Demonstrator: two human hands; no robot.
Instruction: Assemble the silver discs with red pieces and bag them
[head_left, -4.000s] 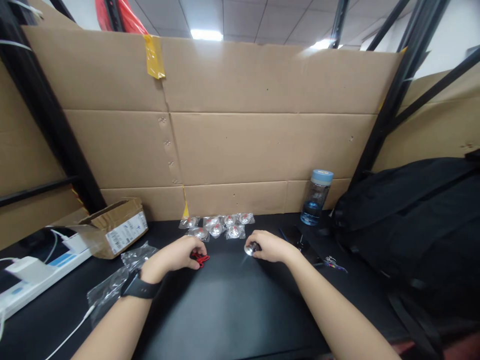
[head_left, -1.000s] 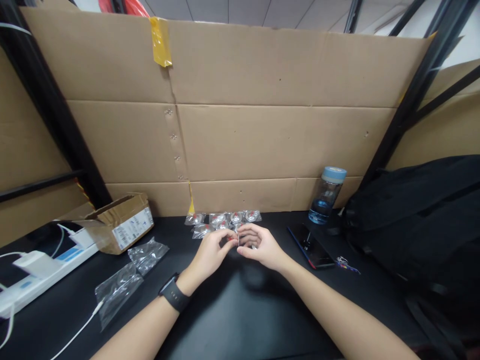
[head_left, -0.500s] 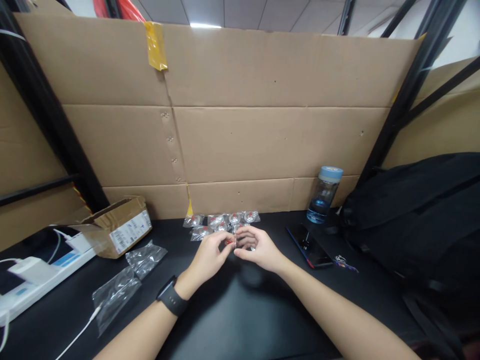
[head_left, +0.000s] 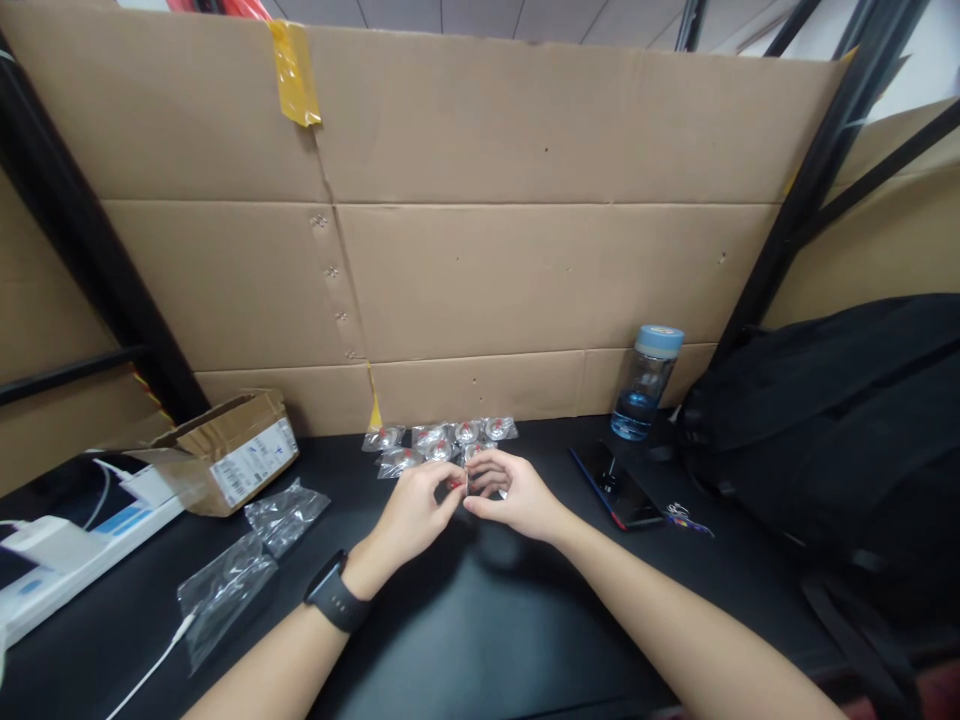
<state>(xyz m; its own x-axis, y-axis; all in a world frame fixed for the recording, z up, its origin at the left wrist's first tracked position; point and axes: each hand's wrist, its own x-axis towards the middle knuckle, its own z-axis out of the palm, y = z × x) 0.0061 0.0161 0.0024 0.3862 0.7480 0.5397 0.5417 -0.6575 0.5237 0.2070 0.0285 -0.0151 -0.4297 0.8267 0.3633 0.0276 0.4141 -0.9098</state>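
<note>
My left hand [head_left: 421,505] and my right hand [head_left: 514,492] meet above the black table. A small thin piece with a silvery edge and a bit of red [head_left: 466,483] is pinched between their fingertips. It is seen nearly edge-on and mostly covered by fingers, so I cannot make out its kind. Just beyond the hands lie several clear plastic packets [head_left: 439,440], holding round silver discs marked with red. The fingers hide part of the nearest packets. A dark watch is on my left wrist.
To the left are crumpled clear bags [head_left: 232,585], an opened cardboard box [head_left: 251,455], a white power strip [head_left: 67,570] and a cable. On the right stand a blue-lidded bottle [head_left: 646,385], a phone [head_left: 619,487], keys [head_left: 686,518] and a black backpack [head_left: 832,430]. A cardboard wall [head_left: 465,290] closes the back.
The view has tipped slightly down and shifted a little to the right. Both hands keep nearly the same pose around the small piece.
</note>
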